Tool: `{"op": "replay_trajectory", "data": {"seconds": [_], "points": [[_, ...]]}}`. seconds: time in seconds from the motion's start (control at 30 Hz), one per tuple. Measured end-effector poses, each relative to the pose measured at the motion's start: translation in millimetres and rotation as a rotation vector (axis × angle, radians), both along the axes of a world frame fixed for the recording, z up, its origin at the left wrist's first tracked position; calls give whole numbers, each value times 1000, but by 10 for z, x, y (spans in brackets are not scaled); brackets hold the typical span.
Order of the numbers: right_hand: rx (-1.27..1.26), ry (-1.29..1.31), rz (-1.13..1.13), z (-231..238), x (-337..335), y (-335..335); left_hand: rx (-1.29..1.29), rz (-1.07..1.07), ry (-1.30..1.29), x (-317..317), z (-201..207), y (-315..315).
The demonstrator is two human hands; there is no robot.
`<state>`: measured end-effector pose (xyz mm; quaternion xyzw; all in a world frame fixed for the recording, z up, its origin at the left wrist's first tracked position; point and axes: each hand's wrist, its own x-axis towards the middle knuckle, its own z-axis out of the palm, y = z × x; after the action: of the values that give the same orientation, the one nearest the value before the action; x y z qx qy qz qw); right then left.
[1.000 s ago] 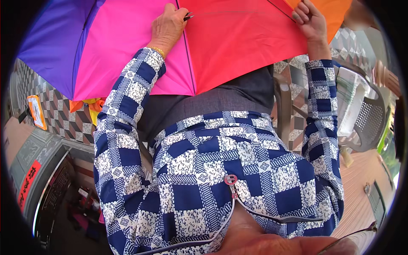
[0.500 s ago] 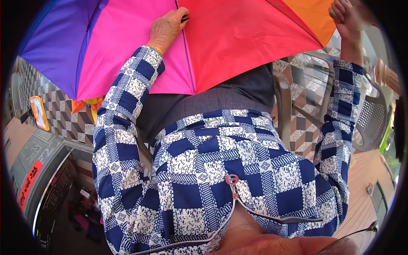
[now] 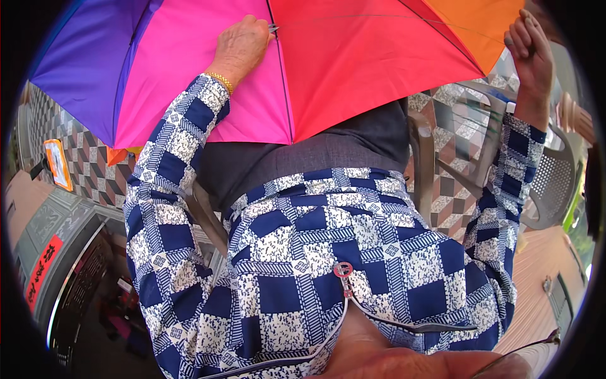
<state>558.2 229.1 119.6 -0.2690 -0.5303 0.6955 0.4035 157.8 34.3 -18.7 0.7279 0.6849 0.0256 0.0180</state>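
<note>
A multicoloured umbrella [image 3: 353,69], its purple, pink, red and orange panels spread out, lies over my lap. My left hand [image 3: 243,45] is closed at the dark rib along the pink and red seam. A small pointed metallic piece [image 3: 273,28] sticks out beside its fingers; its kind is unclear. Off the umbrella's orange side, my right hand [image 3: 531,54] is raised with the fingers curled together. A thin thread [image 3: 404,16] runs across the red and orange panels toward it. What lies inside the right fingers is too small to make out.
Brown plastic chairs [image 3: 550,183] stand at the right, on a floor of patterned tiles [image 3: 95,167]. An orange-framed object [image 3: 58,164] is at the left, near a dark cabinet-like opening with a red paper strip [image 3: 44,268].
My right hand has moved slightly right and down, and is now sharper. My left hand has shifted a little left and down along the seam. The thread shows more plainly.
</note>
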Motion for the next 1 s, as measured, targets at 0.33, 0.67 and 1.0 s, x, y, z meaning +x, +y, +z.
{"op": "replay_trajectory", "data": {"seconds": [0.33, 0.67, 1.0], "points": [[81, 39, 61, 182, -137, -415, -99, -102, 132, 11, 46, 48], [-32, 70, 91, 43, -176, -525, -198, 531, -657, -255, -24, 128], [-305, 80, 109, -628, -890, -1090, 140, 432, -486, -99, -31, 59]]}}
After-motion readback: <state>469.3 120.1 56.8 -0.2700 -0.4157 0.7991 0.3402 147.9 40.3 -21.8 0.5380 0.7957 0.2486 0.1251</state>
